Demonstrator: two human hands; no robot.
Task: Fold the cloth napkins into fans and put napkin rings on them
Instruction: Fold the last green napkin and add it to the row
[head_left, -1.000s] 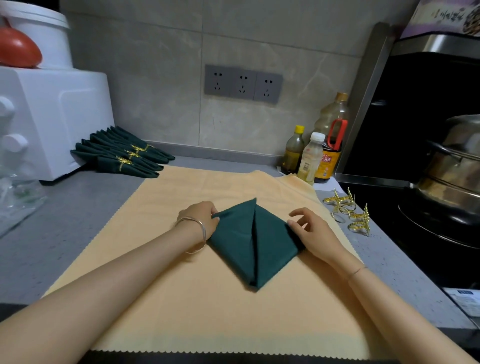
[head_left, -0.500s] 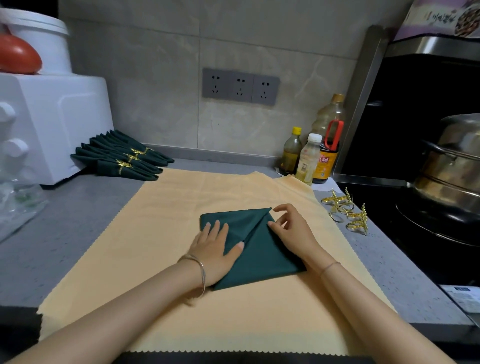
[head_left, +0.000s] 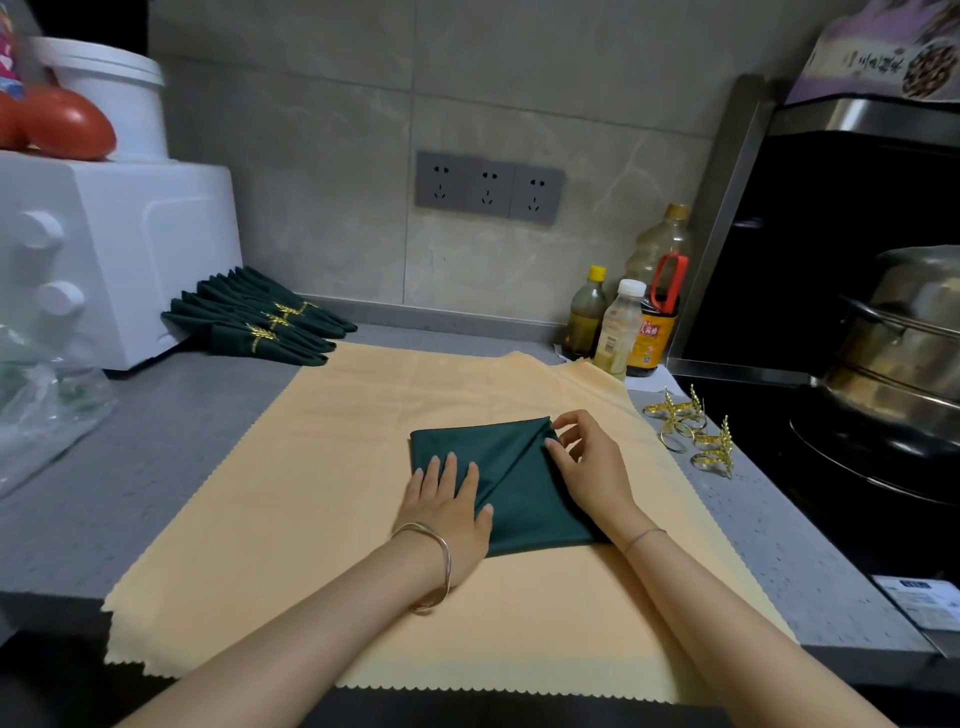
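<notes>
Satiny green napkin (head_left: 514, 483), earlier diamond, now square; left hand (head_left: 447, 512) flat atop; right hand (head_left: 589, 467) pinching corner

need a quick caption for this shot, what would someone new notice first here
The dark green napkin in the middle of the yellow cloth stands out first: the left hand lies flat on it while the right hand pinches its far right corner. Next come the finished napkins in gold rings, stacked by the white appliance at far left, and the loose gold napkin rings on the counter to the right.
</notes>
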